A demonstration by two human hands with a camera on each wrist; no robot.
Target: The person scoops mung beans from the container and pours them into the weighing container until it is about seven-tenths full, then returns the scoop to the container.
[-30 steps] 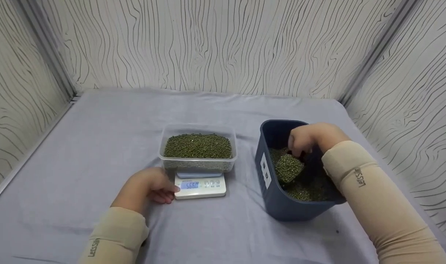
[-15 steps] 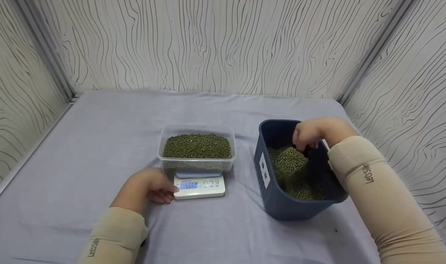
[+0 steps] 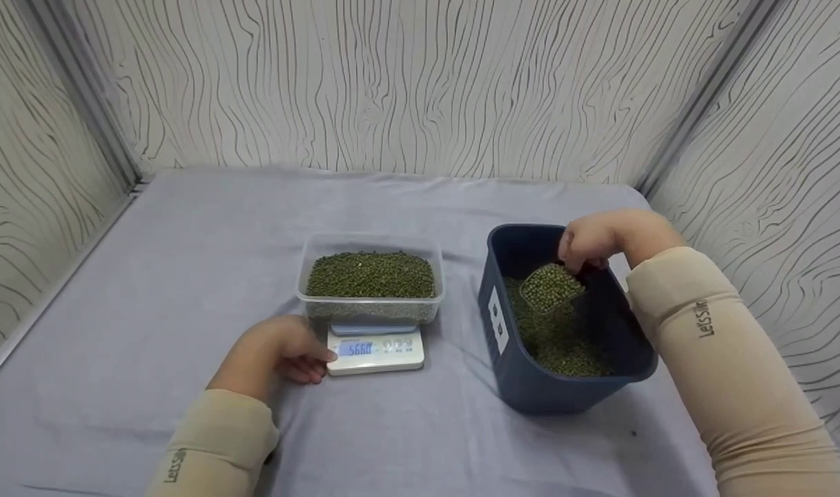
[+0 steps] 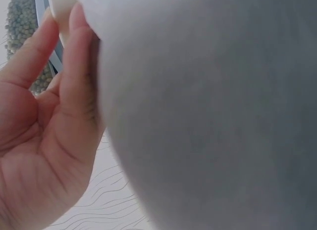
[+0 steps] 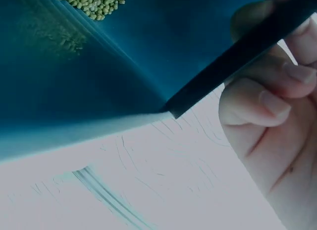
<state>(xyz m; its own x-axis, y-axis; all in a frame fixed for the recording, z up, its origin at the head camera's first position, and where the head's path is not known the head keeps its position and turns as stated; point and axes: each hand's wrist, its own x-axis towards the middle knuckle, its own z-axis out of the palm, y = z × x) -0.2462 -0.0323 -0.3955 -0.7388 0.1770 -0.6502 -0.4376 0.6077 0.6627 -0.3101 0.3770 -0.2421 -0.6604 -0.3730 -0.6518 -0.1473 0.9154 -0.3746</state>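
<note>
At the left side of a white kitchen scale (image 3: 392,359), my left hand (image 3: 285,345) pinches its front corner between thumb and fingers; the left wrist view shows this grip close up. A clear plastic box (image 3: 371,310) of green mung beans (image 3: 371,275) stands on the scale, whose lit display appears to read 566.0. My right hand (image 3: 589,239) grips the dark handle (image 5: 228,62) of a clear scoop (image 3: 564,301). Heaped with beans, the scoop is tilted just inside the upper part of a deep blue bin (image 3: 558,397). More beans (image 3: 571,359) lie below it.
A pale lilac cloth (image 3: 206,241) covers the table. White panels (image 3: 392,83) with wavy lines enclose the back and sides. One stray bean (image 3: 633,433) lies on the cloth in front of the bin, which has a white label (image 3: 498,322).
My right hand has raised the full scoop from deeper in the bin, moving slightly back and to the right. My left hand stays at the scale, and the display looks the same.
</note>
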